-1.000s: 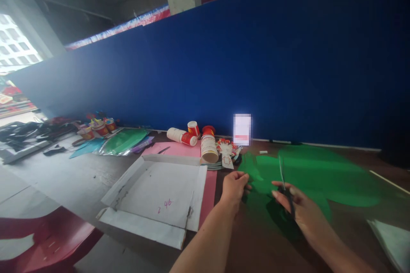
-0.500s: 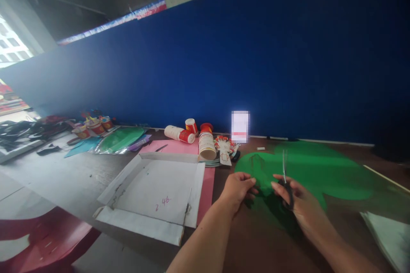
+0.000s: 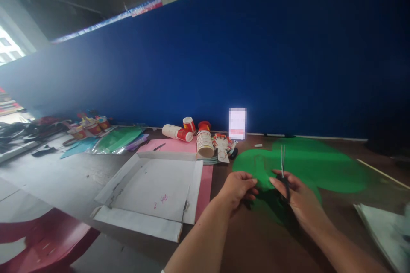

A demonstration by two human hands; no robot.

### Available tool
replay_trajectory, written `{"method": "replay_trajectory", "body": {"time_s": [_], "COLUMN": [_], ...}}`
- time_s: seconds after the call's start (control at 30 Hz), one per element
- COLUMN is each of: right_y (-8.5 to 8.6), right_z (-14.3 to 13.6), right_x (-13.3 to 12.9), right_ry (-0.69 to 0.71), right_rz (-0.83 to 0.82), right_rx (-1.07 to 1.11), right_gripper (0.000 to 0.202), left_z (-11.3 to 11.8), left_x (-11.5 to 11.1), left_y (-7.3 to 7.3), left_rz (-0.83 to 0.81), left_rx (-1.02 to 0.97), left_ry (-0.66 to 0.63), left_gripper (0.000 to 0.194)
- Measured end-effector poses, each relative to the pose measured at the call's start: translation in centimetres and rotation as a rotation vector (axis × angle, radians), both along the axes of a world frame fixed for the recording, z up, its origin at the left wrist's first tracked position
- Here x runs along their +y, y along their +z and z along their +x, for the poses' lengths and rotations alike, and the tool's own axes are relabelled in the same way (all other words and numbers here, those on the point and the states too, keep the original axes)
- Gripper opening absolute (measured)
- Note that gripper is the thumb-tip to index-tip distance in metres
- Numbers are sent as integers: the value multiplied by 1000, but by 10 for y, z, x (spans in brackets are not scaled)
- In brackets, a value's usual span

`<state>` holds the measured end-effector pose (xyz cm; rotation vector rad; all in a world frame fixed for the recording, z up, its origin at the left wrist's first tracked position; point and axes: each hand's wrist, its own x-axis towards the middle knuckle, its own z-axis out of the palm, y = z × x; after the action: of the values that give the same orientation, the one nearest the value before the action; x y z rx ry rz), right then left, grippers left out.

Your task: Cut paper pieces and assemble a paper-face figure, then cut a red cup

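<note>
Green sheet, one, pinched by two hands, one scissors.

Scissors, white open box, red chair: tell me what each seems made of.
Scissors: likely metal blades, with a pale grey sheen; the dark handles look like plastic, though partly hidden.
White open box: probably cardboard, dull, with creased, folded walls and scuffed edges.
Red chair: apparently moulded plastic, smooth and slightly glossy, judging by its curves and soft highlights.

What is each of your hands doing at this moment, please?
Left hand: closed, pinching the edge of the green sheet.
Right hand: closed around the black-handled scissors, blades pointing up and away.
</note>
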<state>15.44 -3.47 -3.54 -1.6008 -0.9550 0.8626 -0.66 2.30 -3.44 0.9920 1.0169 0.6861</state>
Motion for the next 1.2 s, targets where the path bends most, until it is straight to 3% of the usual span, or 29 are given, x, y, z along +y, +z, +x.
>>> {"method": "replay_trajectory", "body": {"time_s": [0.2,0.77,0.93,1.2], "right_y": [-1,7,12,7], "right_z": [-1,-6,-2,8], "right_x": [2,-3,-1,3], "right_ry": [26,29,41,-5], "right_rz": [15,-21,-23,-130], "right_rx": [64,-7,-113,-423], "right_gripper": [47,46,51,40], "left_z": [1,1,2,-1], "left_x": [-2,0,2,7], "left_y": [0,-4,1,3], "left_rz": [-7,48,95,150], "left_rx": [44,26,70,183], "left_ry": [-49,-25,101,285], "left_gripper": [13,20,16,6]}}
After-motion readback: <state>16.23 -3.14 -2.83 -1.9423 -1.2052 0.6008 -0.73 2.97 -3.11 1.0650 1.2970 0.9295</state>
